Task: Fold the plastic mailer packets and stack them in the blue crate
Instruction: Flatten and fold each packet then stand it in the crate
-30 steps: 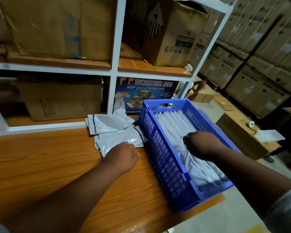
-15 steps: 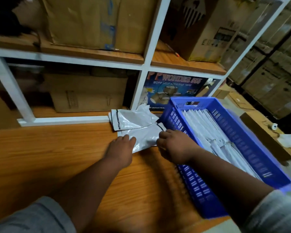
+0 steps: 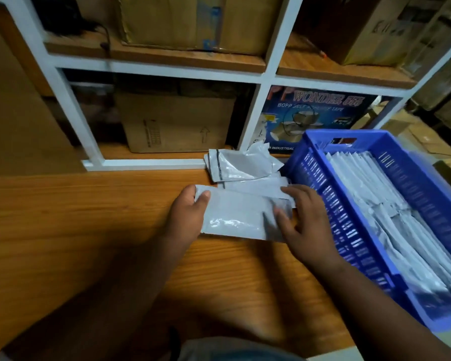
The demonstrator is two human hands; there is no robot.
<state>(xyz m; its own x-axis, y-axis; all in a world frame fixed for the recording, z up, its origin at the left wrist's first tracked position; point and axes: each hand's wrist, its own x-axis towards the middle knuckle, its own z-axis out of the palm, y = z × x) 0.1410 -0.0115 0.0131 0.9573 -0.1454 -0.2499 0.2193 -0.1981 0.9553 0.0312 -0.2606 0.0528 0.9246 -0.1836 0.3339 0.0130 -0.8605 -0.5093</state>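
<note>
Judging by the fill, most of the job looks done. Blue crate [image 3: 391,204] taken as the landmark; everything placed relative to it, largest first.

- Wooden table [image 3: 89,230]: crate is carried at its right end, right side of the crate appears to overhang the edge.
- Blue crate: nearly filled along its length with folded white packets [image 3: 370,199], stood on edge in a tight row. A bit of room is seen along the crate's right wall; how many more would fit cannot be told.
- Mailer in hand [image 3: 242,214]: laid flat on the table just left of the crate. It looks folded in half along the near edge, though this cannot be confirmed. Not yet stacked.
- Loose mailers [image 3: 242,168]: a small crumpled heap is left just beyond the mailer in hand, against the shelf frame, touching or nearly touching the crate's far-left corner. At least two are made out; exact count is hidden by overlap.
- Left hand [image 3: 185,214]: the mailer's left end is pinched, thumb on top, fingers hidden beneath.
- Right hand [image 3: 305,220]: fingers are spread fairly straight and pressed on the mailer's right end, nearest the crate; nothing is gripped.

Remaining, as estimated: fold finished on this one, placed in the crate, then the heap is worked through.
</note>
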